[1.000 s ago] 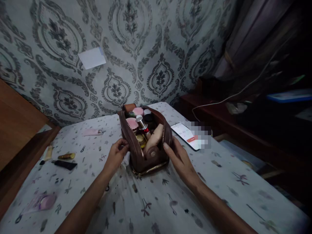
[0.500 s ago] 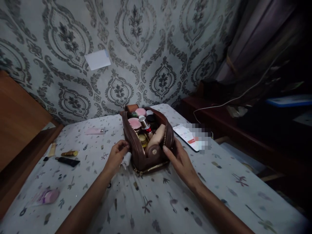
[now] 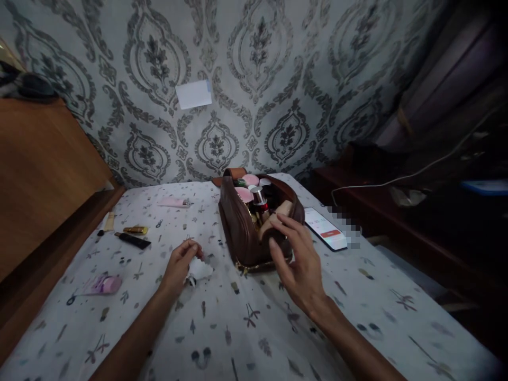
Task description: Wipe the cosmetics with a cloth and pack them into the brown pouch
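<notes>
A brown leather bag [image 3: 242, 233] stands unzipped on the patterned cloth, filled with cosmetics. Inside show pink round lids [image 3: 243, 194], a silver-capped bottle [image 3: 259, 197] and a beige item [image 3: 273, 218]. Over the bag's front right edge is my right hand [image 3: 299, 264], its fingers apart and holding nothing. My left hand [image 3: 180, 264] is left of the bag, its fingers pinched on a crumpled white tissue [image 3: 200, 269].
A phone [image 3: 326, 228] lies right of the bag. At the left are a pink tube [image 3: 174, 202], a gold tube [image 3: 135, 230], a black tube [image 3: 133, 241] and a purple-pink tube [image 3: 103, 284]. A wooden panel [image 3: 47, 174] borders the cloth.
The view has turned left. My left hand has moved away from the bag's side with the white tissue. My right hand has come off the bag's right side and over its front edge.
</notes>
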Demonstrator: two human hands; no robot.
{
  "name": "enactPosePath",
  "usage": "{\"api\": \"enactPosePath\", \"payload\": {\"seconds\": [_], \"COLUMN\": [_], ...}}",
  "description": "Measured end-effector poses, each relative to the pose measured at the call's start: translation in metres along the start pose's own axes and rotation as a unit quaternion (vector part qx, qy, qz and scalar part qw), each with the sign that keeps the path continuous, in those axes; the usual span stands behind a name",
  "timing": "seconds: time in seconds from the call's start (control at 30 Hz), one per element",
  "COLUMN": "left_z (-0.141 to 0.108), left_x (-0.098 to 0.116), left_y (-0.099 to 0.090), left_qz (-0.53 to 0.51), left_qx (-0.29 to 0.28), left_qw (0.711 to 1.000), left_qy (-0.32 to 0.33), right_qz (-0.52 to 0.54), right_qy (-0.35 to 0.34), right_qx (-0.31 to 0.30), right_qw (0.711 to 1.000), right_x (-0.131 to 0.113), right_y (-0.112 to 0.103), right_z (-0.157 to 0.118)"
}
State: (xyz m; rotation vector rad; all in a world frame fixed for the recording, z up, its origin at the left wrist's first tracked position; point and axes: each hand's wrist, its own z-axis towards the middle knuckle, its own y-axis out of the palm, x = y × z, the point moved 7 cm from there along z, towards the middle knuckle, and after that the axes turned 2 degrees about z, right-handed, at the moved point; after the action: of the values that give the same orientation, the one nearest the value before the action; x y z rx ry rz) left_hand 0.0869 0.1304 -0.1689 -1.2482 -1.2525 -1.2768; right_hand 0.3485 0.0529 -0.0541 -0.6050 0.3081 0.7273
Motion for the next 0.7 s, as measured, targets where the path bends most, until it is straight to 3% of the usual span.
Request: {"api": "enactPosePath", "payload": {"seconds": [0.2,0.33,0.4,0.5,0.7], "left_z": [0.001,0.002,0.002,0.002,0.007], "left_x": [0.002,0.006,0.007,0.009,0.007], "left_y": [-0.002,0.000,0.002,0.005,-0.006], "left_qz": [0.029,0.043,0.049,0.045,0.003], "left_qx": [-0.029,-0.043,-0.048,-0.047,0.011], "left_qw": [0.999,0.997,0.996,0.996,0.999], "left_qy": [0.031,0.051,0.058,0.054,0.032], "right_qz": [0.105,0.207,0.222,0.225,0.267], "right_qy": [-0.049,-0.150,-0.159,-0.120,0.054], "right_qx": [-0.005,-0.124,-0.185,-0.250,-0.303], "right_qw": [0.993,0.959,0.944,0.934,0.913], "right_x": [-0.038,-0.080,-0.087,-0.083,-0.068], "right_y": [0.024,0.056,0.076,0.107,0.162], "right_z": [-0.010,-0.038,-0.052,-0.067,-0.070]}}
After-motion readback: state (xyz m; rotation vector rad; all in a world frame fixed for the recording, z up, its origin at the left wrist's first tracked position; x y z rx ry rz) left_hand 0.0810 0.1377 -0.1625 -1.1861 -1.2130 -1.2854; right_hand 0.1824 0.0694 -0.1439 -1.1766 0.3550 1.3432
